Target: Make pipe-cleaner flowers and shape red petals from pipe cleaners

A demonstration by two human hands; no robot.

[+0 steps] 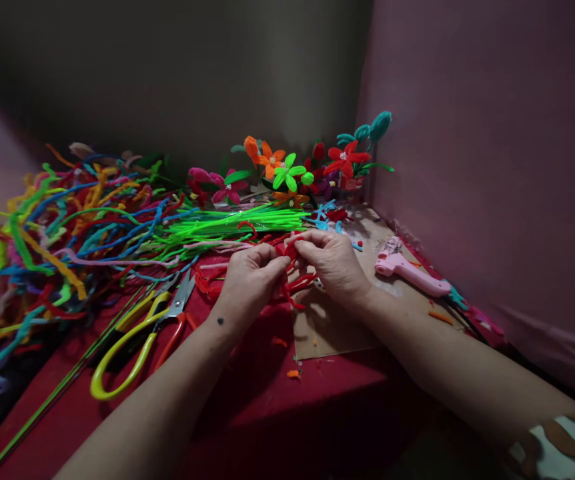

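Near the middle of the view, my left hand (pixel 253 277) and my right hand (pixel 331 263) meet with thumbs and fingertips pinched on a red pipe cleaner piece (pixel 291 251). Both hands are closed on it, partly hiding its shape. More red pipe cleaners (pixel 303 283) lie or hang just below and between the hands. Under my right hand is a piece of cardboard (pixel 335 337) on the red table (pixel 267 400). Other red loops (pixel 206 288) lie left of my left hand.
Scissors (pixel 142 347) lie at left beside a big heap of coloured pipe cleaners (pixel 67 220). Behind the hands are a green bundle (pixel 237 223) and fuzzy flowers (pixel 287 172). A pink glue gun (pixel 412 272) rests at right by the wall (pixel 492 167).
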